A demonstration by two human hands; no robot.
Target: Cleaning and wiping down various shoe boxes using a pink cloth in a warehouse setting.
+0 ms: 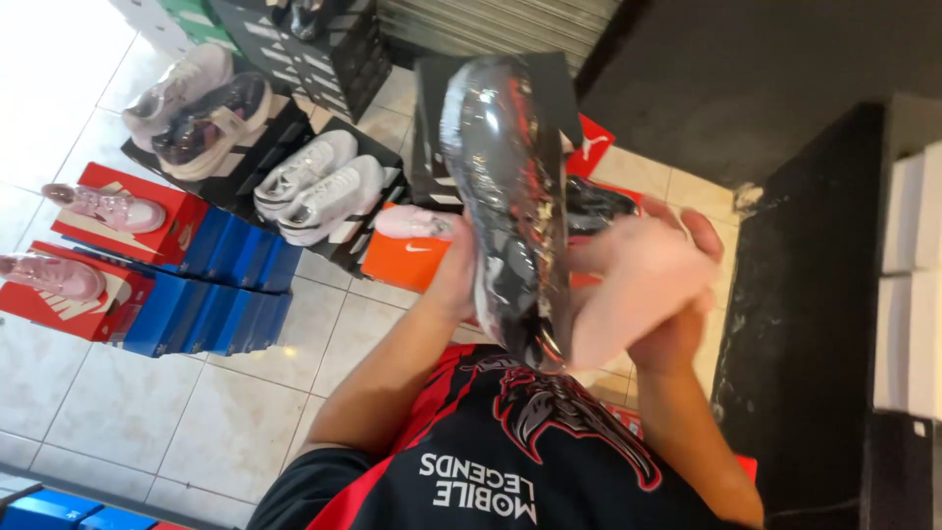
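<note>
Far left on the tiled floor (128,393) sat two red shoe boxes (78,294), each carrying a pink shoe (106,206), with a row of blue boxes (221,285) just beside them. Above those, a pale shoe and a dark shoe (211,118) rested on black boxes with white stripes (334,54); a white pair of sneakers (319,186) lay on another black box, and an orange box (407,260) next to it carried a pale pink shoe (417,222). Centre frame — the shoe wrapped in shiny plastic film (510,196), dark grey with reddish glints, was held upright in the air in front of the person's chest, toe end up, above the boxes and not touching them. The left hand (453,270) was mostly hidden behind the wrapped shoe, gripping its left side; finger positions could not be told. The right hand (687,285) was closed around a pink cloth (633,294), pressing it against the right side of the film near the lower end. Below, the person's black-and-red shirt (510,461) filled the bottom of the view. Right of the hands — a dark wall edge (805,294), then white boxes (913,275) stacked at the far right.
</note>
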